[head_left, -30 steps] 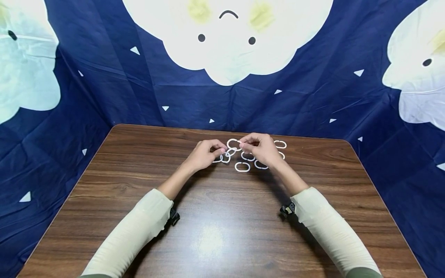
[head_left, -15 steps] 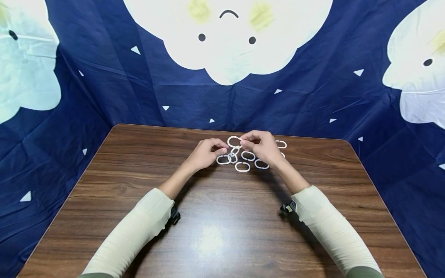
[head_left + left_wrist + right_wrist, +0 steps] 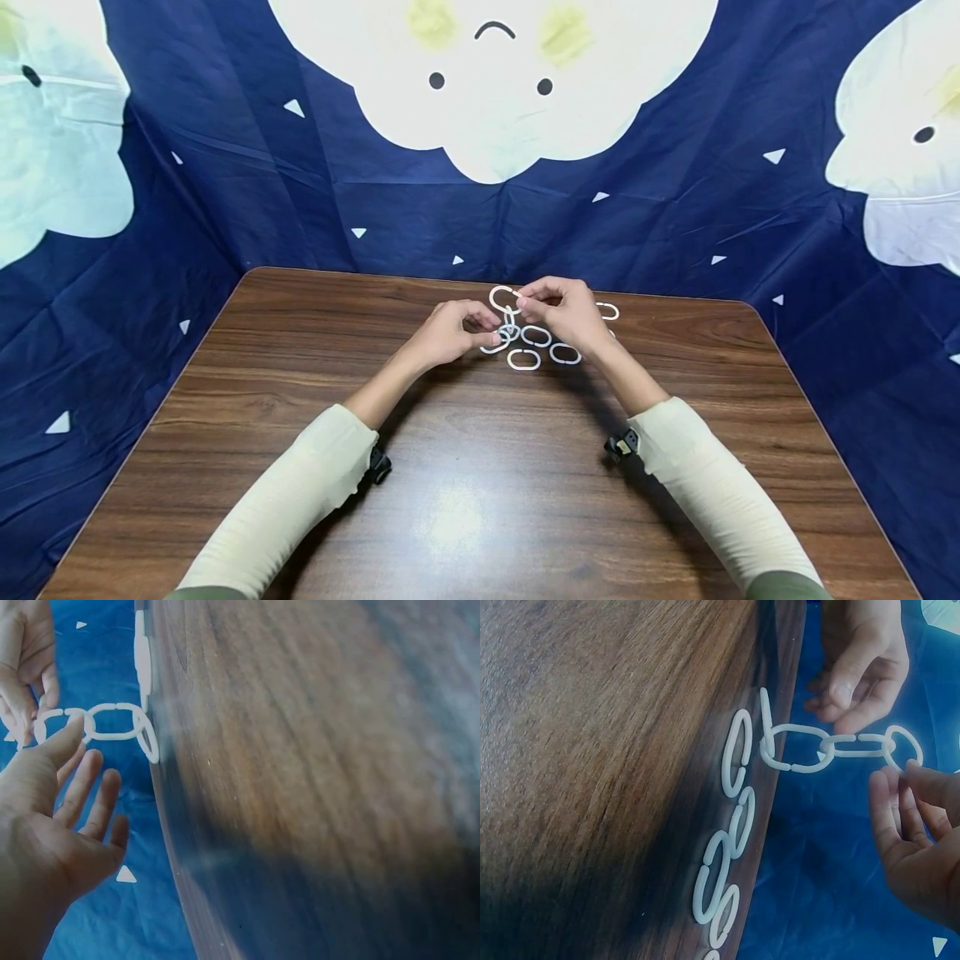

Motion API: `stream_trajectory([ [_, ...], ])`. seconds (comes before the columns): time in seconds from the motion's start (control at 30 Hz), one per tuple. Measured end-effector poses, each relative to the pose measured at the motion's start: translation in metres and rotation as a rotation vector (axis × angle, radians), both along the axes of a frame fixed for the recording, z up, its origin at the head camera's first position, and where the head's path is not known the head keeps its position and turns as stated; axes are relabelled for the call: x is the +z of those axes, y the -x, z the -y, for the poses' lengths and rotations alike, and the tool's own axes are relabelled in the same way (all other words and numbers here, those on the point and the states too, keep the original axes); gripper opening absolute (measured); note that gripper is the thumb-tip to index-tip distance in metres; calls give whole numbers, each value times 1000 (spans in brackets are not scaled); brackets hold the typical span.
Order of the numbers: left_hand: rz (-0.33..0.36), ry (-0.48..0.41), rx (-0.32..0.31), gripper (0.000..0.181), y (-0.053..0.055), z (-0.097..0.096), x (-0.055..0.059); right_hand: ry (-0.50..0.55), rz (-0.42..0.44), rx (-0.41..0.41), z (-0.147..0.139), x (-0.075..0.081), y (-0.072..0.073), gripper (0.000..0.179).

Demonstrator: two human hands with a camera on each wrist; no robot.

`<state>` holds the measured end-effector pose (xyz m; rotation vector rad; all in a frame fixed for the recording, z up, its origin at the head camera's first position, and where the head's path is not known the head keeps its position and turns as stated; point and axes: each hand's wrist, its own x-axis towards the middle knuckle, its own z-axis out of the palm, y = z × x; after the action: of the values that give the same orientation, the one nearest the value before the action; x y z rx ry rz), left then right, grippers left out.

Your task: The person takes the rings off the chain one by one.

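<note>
White plastic chain links are joined in a short chain [image 3: 801, 728]. My right hand [image 3: 566, 315] pinches its top link [image 3: 491, 299] between thumb and fingertips, raised over the table's far side. Below that link the other joined links hang down, and the lowest one reaches the tabletop in the right wrist view. Beside the chain is my left hand [image 3: 453, 335], its thumb and fingers spread apart around the hanging links. In the left wrist view, the thumb of my left hand [image 3: 64, 832] overlaps a link; whether it touches is unclear.
Several loose white links lie near the chain, among them an oval link [image 3: 523, 368] in front and another link [image 3: 617, 312] right of my right hand. The wooden table [image 3: 480, 433] ends just behind, against a blue cloth [image 3: 300, 217] with cloud prints.
My right hand has risen slightly, lifting the chain so it hangs straighter. The lower links have slid right, away from my left hand, which has then moved slightly right toward them.
</note>
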<state>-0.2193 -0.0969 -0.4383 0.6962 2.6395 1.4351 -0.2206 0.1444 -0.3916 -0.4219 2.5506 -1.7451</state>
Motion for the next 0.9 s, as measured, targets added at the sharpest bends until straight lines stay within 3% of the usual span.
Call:
stream_trajectory([
  [0.33, -11, -2, 37, 19, 3, -2, -2, 25, 4, 4, 3, 1, 0, 23],
  [0.67, -21, 36, -13, 19, 8, -7, -3, 62, 30, 12, 5, 1, -1, 21],
  [0.9, -34, 29, 3, 11, 8, -6, -2, 58, 25, 6, 3, 0, 0, 24],
])
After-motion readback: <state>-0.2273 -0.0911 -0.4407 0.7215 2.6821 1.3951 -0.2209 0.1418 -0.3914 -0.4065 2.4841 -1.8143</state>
